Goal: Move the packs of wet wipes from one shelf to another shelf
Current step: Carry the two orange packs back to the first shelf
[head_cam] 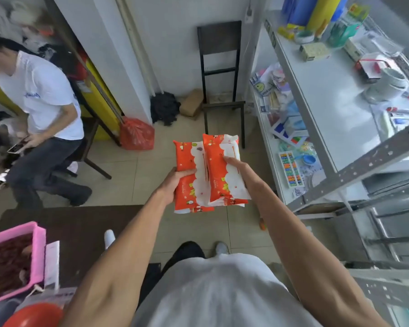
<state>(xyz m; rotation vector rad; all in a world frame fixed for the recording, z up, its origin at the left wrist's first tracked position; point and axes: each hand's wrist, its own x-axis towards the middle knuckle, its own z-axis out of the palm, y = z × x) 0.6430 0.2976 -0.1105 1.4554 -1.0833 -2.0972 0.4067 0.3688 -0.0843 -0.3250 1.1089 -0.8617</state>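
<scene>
Wet-wipe packs (206,161) — two orange-and-white ones, as far as I can count — hang in mid-air over the tiled floor (132,166). They are side by side and touching, held out in front of the person's body, between the dark table (80,232) at near left and the metal shelving unit (354,171) on the right.

The left hand (171,184) grips the left pack (187,156) from its outer side, thumb across the top and fingers curled beneath. The right hand (241,172) holds the right pack (216,178) with one digit, probably the thumb, lying on top and the rest out of sight under it.

By my judgement this load is midway: the packs are off any shelf and not yet set down on one. The white shelf board (328,102) at far right has bare space among its boxes and looks a likely destination, though that is a guess.

Which shelf the packs came from is not shown. A white edge under the right pack may be a third pack — I cannot tell. The small goods on the shelves are blurred, so I recognise no other wipes there, and the frame cuts off the unit's near end.
</scene>
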